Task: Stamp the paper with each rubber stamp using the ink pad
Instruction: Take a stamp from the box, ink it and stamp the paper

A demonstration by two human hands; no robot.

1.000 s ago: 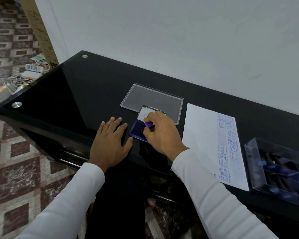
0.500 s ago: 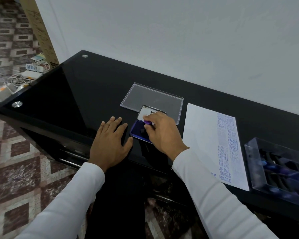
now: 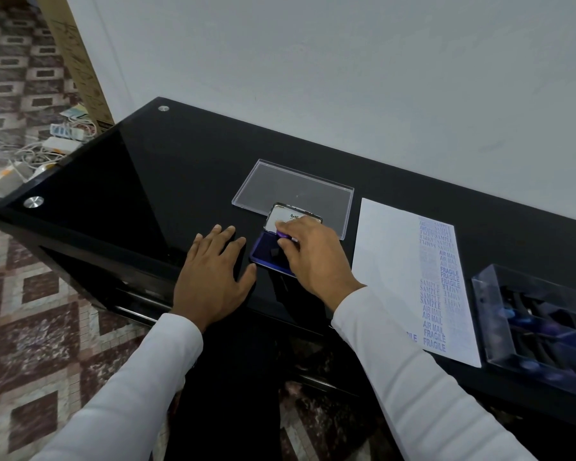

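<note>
An open blue ink pad [image 3: 266,249] lies on the black glass table [image 3: 147,181], its lid [image 3: 285,217] tipped up behind it. My right hand [image 3: 313,257] pinches a purple-handled rubber stamp [image 3: 283,235] down on the pad; the stamp is mostly hidden by my fingers. My left hand [image 3: 213,277] lies flat on the table just left of the pad, thumb near its corner. The white paper [image 3: 386,261] sits to the right, with blue prints such as SAMPLE, AIR MAIL and FRAGILE along its right side.
A clear plastic box [image 3: 499,314] holding several more stamps stands at the far right. A clear flat lid [image 3: 293,188] lies behind the ink pad. The wall runs along the table's back. Cables and plugs [image 3: 47,151] lie on the tiled floor to the left.
My right hand has shifted slightly on the ink pad with the stamp. The left hand has stayed flat in place.
</note>
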